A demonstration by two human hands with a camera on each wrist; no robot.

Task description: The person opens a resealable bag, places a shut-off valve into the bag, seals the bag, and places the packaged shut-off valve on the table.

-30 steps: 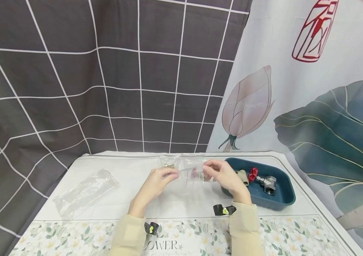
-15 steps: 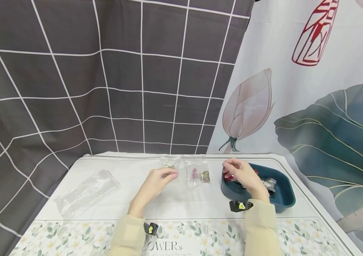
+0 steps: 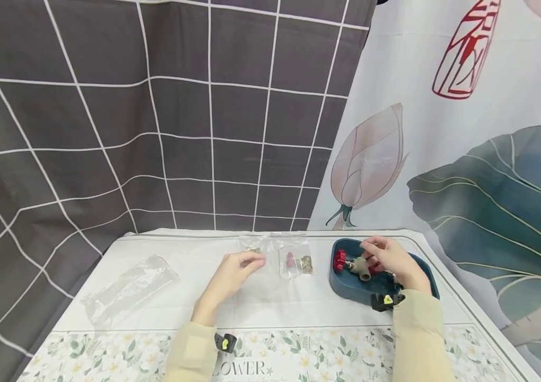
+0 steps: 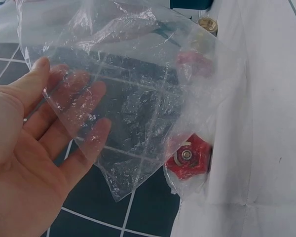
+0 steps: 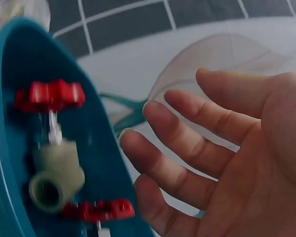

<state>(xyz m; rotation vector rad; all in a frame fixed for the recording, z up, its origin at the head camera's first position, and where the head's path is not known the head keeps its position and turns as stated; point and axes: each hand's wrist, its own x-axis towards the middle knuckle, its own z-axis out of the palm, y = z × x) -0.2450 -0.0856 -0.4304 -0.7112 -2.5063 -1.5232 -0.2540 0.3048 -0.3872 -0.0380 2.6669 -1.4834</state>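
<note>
My left hand (image 3: 232, 273) pinches the edge of a clear plastic bag (image 4: 133, 108) between thumb and fingers. Seen partly through this film, a brass valve (image 3: 306, 264) with a red handwheel (image 4: 195, 64) lies on the table. Another red handwheel (image 4: 190, 157), wrapped in clear film, sits behind the held bag. My right hand (image 3: 396, 262) is over the blue bin (image 3: 347, 291), holding nothing, its fingers loosely bent. Inside the bin lies a beige valve (image 5: 59, 173) with a red handwheel (image 5: 52, 96). A second red handwheel (image 5: 101, 211) is beside it; the right hand partly covers that area in the head view.
A flat, clear plastic bag (image 3: 129, 289) lies on the left of the white table (image 3: 194, 249). A floral printed strip (image 3: 108, 355) runs along the front. A dark grid curtain (image 3: 180, 116) and a leaf-print curtain (image 3: 375, 132) hang behind.
My right hand has let go of the plastic bag and moved right, over the blue bin. The left hand stays in place with the bag; the brass valve is now uncovered.
</note>
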